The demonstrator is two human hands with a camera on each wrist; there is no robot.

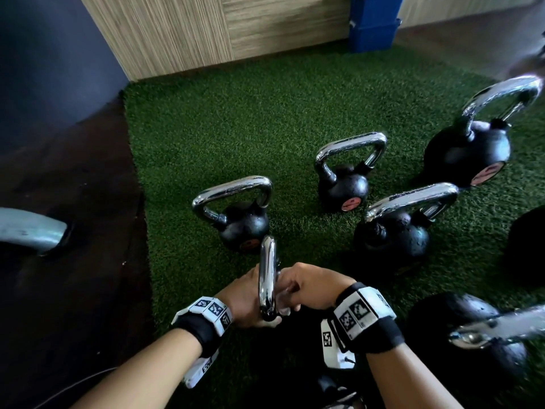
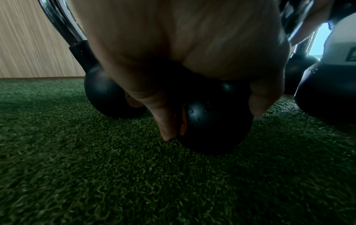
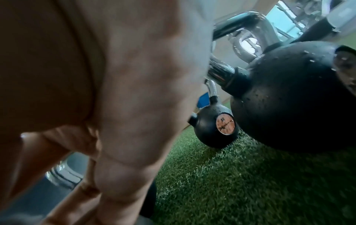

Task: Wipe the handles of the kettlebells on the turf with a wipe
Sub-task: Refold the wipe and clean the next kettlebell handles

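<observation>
Several black kettlebells with chrome handles stand on green turf. The nearest one's handle shows edge-on between my hands, its ball under my left hand's fingers. My left hand grips the kettlebell from the left. My right hand pinches a pale wipe against the handle's right side. Other kettlebells stand beyond at the left, centre and right, with a large one farther right and another by my right wrist.
A wood-panelled wall and blue boxes border the turf at the back. Dark flooring with a grey metal tube lies to the left. A black object sits at the right edge.
</observation>
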